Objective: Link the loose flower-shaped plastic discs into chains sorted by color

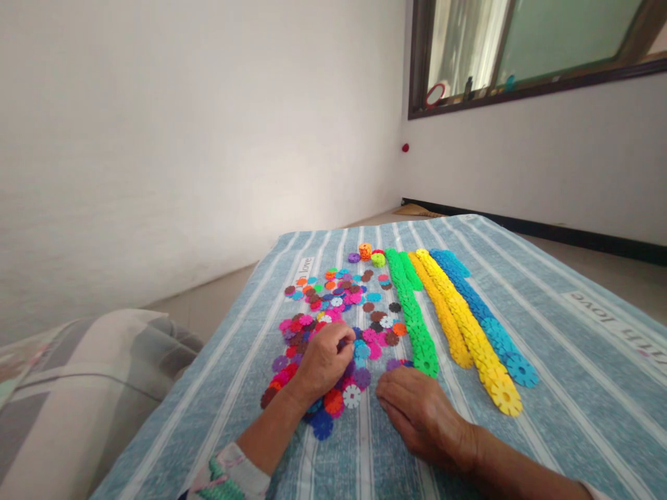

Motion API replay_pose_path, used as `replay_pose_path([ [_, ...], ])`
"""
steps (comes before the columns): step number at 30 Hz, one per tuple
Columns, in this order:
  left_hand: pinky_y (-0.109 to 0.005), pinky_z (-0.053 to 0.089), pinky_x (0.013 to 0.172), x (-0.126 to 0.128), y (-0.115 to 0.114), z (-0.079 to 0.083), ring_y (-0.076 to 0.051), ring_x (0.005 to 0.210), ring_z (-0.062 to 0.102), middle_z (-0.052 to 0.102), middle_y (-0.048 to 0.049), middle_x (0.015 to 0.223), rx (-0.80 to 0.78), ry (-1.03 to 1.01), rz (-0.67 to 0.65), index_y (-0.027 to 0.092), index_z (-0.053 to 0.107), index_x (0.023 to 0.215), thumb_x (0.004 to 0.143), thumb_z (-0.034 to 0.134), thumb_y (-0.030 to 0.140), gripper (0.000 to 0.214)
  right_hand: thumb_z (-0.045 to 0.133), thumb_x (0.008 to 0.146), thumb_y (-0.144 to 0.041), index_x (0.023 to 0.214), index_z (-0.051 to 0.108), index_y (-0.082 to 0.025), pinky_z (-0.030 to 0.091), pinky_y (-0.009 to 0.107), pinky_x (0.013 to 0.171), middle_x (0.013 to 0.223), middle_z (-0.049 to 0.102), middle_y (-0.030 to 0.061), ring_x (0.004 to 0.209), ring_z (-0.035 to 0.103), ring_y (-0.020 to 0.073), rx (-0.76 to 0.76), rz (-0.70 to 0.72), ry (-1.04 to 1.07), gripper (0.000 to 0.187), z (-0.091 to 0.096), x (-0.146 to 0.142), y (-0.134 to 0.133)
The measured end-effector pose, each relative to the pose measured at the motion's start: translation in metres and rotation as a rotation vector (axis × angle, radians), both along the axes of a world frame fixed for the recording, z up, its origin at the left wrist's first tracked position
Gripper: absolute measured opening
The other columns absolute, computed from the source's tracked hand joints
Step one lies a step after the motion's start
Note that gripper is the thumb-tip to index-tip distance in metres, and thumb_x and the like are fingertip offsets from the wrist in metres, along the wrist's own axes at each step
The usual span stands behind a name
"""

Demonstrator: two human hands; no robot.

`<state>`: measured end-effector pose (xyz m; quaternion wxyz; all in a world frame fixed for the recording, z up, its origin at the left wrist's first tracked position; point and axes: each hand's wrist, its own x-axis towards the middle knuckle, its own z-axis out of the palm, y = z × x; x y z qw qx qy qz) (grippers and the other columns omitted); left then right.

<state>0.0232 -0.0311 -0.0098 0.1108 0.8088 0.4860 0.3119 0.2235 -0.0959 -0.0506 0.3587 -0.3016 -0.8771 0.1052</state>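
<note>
Through the head camera I see the long green row of overlapping notched plastic discs (409, 305) run away from the wearer, its far end leaning slightly left. To its right, the long bright yellow row of the same discs (463, 319), the shorter orange-yellow row (438, 298) and the blue row (469, 298) slant more, near ends toward the right. All lie on a blue cloth with white stripes (552, 340).

Past the cloth I have a plain white wall (208, 125), a dark-framed window (567, 35) at upper right and a black skirting board (573, 236). Grey-and-white fabric (104, 375) bulges at lower left.

The discs are flat and round with slotted rims; the nearest yellow and green ones show their centre holes. A loose multicoloured pile of discs (333, 316) spreads left of the green row, and a small orange stack (365, 251) stands beyond it.

The left hand (328, 354) is over the pile, fingers curled in; I can't tell whether it pinches a disc. The right hand (422, 410) is near the green row's near end, fingers bent and together; what they grip, if anything, is hidden from me.
</note>
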Motion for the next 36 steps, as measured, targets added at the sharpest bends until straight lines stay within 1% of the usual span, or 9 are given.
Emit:
replay_pose_path([
  [7,-0.026,0.049,0.069,-0.006,0.003,0.006,-0.015,0.072,0.063,0.066,-0.0012,0.075,-0.042,-0.256,0.17,0.018,0.062,0.079,0.077,0.052,0.023,0.011,0.043,0.092,-0.013,0.099,0.058,-0.018,0.046,0.034,0.074,0.087,0.064,0.0074,0.08,0.058,0.0213,-0.052,-0.056,0.137,0.017,-0.001,0.003,0.002],
  [10,-0.024,0.049,0.065,0.006,-0.008,0.014,-0.014,0.067,0.062,0.066,0.0006,0.071,-0.1,-0.288,0.132,0.019,0.063,0.077,0.075,0.055,0.025,0.01,0.051,0.088,-0.018,0.11,0.059,-0.019,0.048,0.031,0.07,0.087,0.064,0.0047,0.076,0.059,0.0189,-0.243,-0.183,0.332,0.024,0.003,0.0,0.005],
  [13,-0.021,0.048,0.059,0.02,-0.022,0.021,-0.013,0.06,0.061,0.065,0.0021,0.065,-0.143,-0.288,0.061,0.019,0.063,0.07,0.074,0.057,0.026,0.01,0.054,0.084,-0.022,0.117,0.057,-0.019,0.046,0.025,0.055,0.081,0.063,0.0017,0.061,0.056,0.0141,-0.556,-0.223,0.565,0.033,0.009,-0.005,0.011],
  [16,-0.02,0.05,0.058,0.029,-0.029,0.021,-0.013,0.059,0.062,0.066,0.0026,0.063,-0.18,-0.294,0.0,0.02,0.065,0.07,0.074,0.059,0.028,0.011,0.057,0.08,-0.024,0.099,0.065,-0.017,0.041,0.022,0.05,0.071,0.059,-0.0007,0.056,0.052,0.0119,-0.699,-0.179,0.697,0.022,0.011,-0.009,0.016],
  [23,-0.017,0.051,0.052,0.028,-0.023,0.008,-0.013,0.056,0.064,0.068,0.0041,0.06,-0.153,-0.316,-0.08,0.021,0.067,0.069,0.072,0.063,0.03,0.009,0.056,0.077,-0.018,0.073,0.064,-0.019,0.035,0.02,0.047,0.056,0.052,-0.005,0.05,0.046,0.0097,-0.649,-0.147,0.664,0.008,0.02,-0.004,0.018],
  [27,-0.017,0.054,0.056,0.022,-0.02,0.006,-0.014,0.059,0.067,0.072,0.0035,0.067,-0.077,-0.296,-0.088,0.023,0.069,0.077,0.075,0.066,0.035,0.013,0.055,0.084,-0.016,0.079,0.068,-0.02,0.042,0.021,0.062,0.071,0.064,-0.0024,0.065,0.058,0.0117,-0.33,-0.21,0.4,0.015,0.059,0.034,0.033],
  [30,-0.016,0.054,0.059,0.019,-0.019,0.007,-0.012,0.059,0.067,0.071,0.0045,0.068,0.004,-0.238,-0.078,0.024,0.069,0.078,0.078,0.065,0.035,0.012,0.053,0.089,-0.018,0.085,0.069,-0.02,0.044,0.022,0.069,0.079,0.068,-0.0014,0.073,0.062,0.0129,-0.195,-0.495,0.14,0.016,0.084,0.088,0.067],
  [32,-0.015,0.053,0.058,0.02,-0.018,0.007,-0.011,0.058,0.066,0.07,0.0048,0.066,0.089,-0.217,-0.093,0.023,0.067,0.075,0.081,0.062,0.032,0.012,0.053,0.09,-0.018,0.09,0.069,-0.019,0.044,0.023,0.067,0.078,0.068,-0.0004,0.073,0.063,0.0144,-0.219,-0.74,-0.023,0.016,0.09,0.128,0.097],
  [36,-0.014,0.052,0.058,0.024,-0.016,0.001,-0.01,0.059,0.065,0.068,0.0036,0.065,0.274,-0.192,-0.161,0.022,0.064,0.07,0.083,0.057,0.025,0.015,0.059,0.088,-0.013,0.09,0.069,-0.013,0.047,0.029,0.07,0.075,0.066,0.0029,0.074,0.064,0.0182,-0.309,-0.885,-0.156,0.01,0.075,0.188,0.151],
])
